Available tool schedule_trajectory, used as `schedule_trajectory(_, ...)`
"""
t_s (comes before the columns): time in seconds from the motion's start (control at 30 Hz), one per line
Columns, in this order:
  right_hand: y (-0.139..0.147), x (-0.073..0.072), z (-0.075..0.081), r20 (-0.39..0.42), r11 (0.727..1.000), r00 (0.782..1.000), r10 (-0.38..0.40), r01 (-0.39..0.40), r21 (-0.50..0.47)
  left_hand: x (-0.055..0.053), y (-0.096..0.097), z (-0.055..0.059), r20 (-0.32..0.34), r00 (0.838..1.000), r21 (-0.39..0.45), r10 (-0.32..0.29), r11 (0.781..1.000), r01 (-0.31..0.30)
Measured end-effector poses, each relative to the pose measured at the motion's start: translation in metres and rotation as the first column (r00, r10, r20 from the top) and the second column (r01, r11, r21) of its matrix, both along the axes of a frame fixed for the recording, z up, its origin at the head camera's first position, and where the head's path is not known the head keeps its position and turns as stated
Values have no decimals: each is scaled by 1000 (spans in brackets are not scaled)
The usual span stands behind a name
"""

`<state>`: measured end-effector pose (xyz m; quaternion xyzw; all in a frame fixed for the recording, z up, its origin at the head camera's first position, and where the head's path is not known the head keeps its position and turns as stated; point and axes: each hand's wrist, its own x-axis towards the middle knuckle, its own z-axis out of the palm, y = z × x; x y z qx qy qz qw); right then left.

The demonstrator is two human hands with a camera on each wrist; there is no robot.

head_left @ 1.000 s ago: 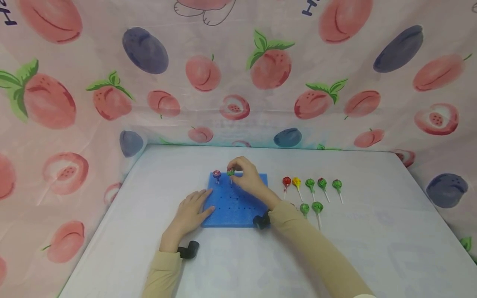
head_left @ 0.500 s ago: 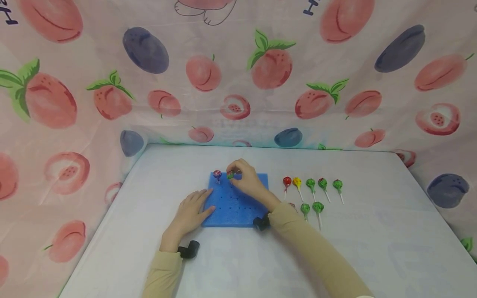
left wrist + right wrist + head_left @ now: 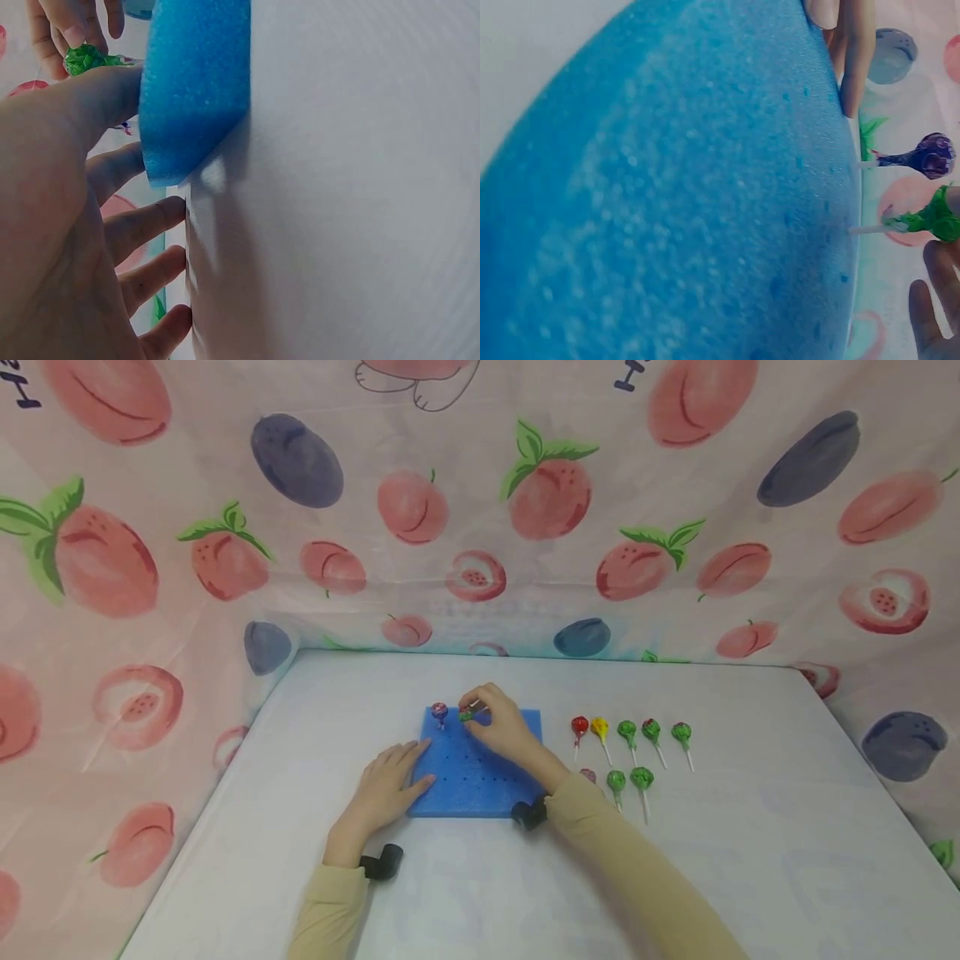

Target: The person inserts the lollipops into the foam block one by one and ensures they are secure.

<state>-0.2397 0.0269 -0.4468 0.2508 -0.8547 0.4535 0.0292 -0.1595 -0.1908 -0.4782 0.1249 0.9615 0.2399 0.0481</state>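
Note:
My right hand (image 3: 501, 724) pinches the green-wrapped head of a lollipop (image 3: 466, 714) over the back of a blue foam board (image 3: 450, 797) dotted with small holes. In the right wrist view that lollipop's white stick (image 3: 870, 229) meets the board's surface, standing upright from it. Just left of it, a purple-wrapped lollipop (image 3: 439, 712) stands in the board by itself. My left hand (image 3: 384, 785) lies with fingers spread at the board's left edge. Seen from the left wrist, its thumb and index finger touch the foam (image 3: 196, 75) while the other fingertips rest on the table.
Right of the board, several wrapped lollipops lie in two rows on the white table (image 3: 750, 860), among them a red one (image 3: 580, 725), a yellow one (image 3: 599, 727) and a green one (image 3: 642, 778). A fruit-print curtain (image 3: 465, 510) borders the back and sides.
My right hand has lowered slightly with the green lollipop, whose stick now shows less below the head. The left hand has stayed at the board's edge.

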Motion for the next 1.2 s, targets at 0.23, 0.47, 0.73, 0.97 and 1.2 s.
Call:
schedule_trajectory(0.23, 7, 5, 8, 36, 993, 999, 23, -27, 114, 0, 1, 0, 11, 1000, 4, 6, 1000, -6)
schedule_trajectory(0.47, 15, 9, 13, 77, 985, 996, 33, -46, 164, -1, 2, 0, 7, 1000, 3, 1, 1000, -1)
schedule_trajectory(0.73, 28, 14, 13, 102, 989, 995, -16, 1, 146, 0, 3, 0, 16, 1000, 9, 5, 1000, -5)
schedule_trajectory(0.97, 46, 22, 9, 56, 979, 997, -44, 32, 200, 0, 2, -1, 13, 1000, 7, 2, 1000, -2)
schedule_trajectory(1.2, 63, 34, 10, 84, 982, 994, -76, 60, 180, 2, 2, 2, 7, 1000, 13, 5, 1000, -5)
